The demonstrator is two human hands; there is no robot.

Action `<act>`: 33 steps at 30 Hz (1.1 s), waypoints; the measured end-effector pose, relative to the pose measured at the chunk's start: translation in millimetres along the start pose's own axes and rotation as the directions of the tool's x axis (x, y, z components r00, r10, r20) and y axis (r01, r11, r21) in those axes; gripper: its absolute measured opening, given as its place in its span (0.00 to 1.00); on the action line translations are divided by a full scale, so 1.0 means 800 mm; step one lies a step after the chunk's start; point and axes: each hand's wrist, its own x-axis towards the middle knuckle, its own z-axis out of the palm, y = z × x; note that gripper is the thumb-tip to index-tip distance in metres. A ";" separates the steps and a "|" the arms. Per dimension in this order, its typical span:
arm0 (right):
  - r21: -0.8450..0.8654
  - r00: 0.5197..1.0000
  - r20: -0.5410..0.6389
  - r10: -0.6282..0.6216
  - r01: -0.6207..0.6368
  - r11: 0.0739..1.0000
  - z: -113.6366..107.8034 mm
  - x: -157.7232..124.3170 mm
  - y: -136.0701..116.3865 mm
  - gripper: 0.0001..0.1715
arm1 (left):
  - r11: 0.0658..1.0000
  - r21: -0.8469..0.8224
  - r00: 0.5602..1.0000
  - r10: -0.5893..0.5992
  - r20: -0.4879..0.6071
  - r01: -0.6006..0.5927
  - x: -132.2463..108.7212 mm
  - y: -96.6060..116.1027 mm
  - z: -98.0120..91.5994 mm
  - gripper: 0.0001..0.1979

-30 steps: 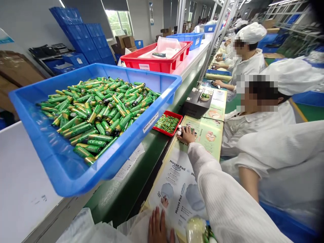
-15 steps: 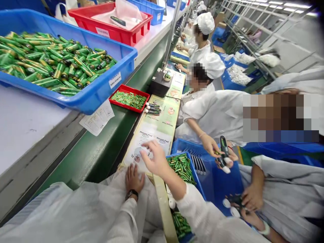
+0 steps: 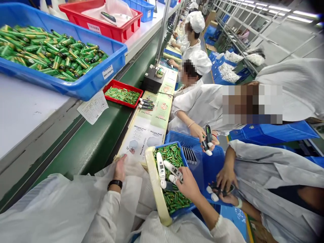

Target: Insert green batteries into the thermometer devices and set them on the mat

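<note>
My left hand (image 3: 119, 169), with a dark wristband, holds the edge of a white translucent plastic sheet (image 3: 134, 184); its fingers are partly hidden. To the right, my right hand (image 3: 189, 185) reaches over a blue bin (image 3: 182, 153) filled with small green batteries (image 3: 174, 202). Its fingers are closed on a white handheld thermometer (image 3: 174, 179). Another thermometer with a small screen (image 3: 173, 168) lies against those fingers. A further white thermometer (image 3: 161, 166) lies on the batteries to the left, beside the bin's padded cream edge (image 3: 155, 189).
A large blue battery bin (image 3: 116, 60) and a red bin (image 3: 126, 32) stand on the left shelf. A red tray of batteries (image 3: 124, 94) and several dark thermometers (image 3: 146, 104) lie further along the mat-covered bench (image 3: 138, 141). Co-workers' hands (image 3: 202, 135) hold thermometers at right.
My right hand has moved from above the mat down to the battery bin and closed on a thermometer. My left hand has shifted left and turned, lifting the sheet's edge. The view has shifted right.
</note>
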 end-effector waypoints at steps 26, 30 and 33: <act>0.554 0.966 0.130 -0.225 0.118 0.824 0.020 -0.023 -0.024 0.15 | 0.912 0.076 0.700 0.254 0.667 -0.403 -0.124 0.236 0.068 0.18; 0.653 0.927 0.279 -0.249 0.007 0.758 0.007 -0.015 -0.023 0.15 | 0.951 -0.004 0.729 0.240 0.642 -0.310 -0.121 0.238 0.068 0.17; 0.654 0.957 0.222 -0.187 -0.004 0.757 0.003 -0.018 -0.005 0.11 | 0.879 0.042 0.757 0.383 0.530 -0.474 -0.103 0.244 0.067 0.11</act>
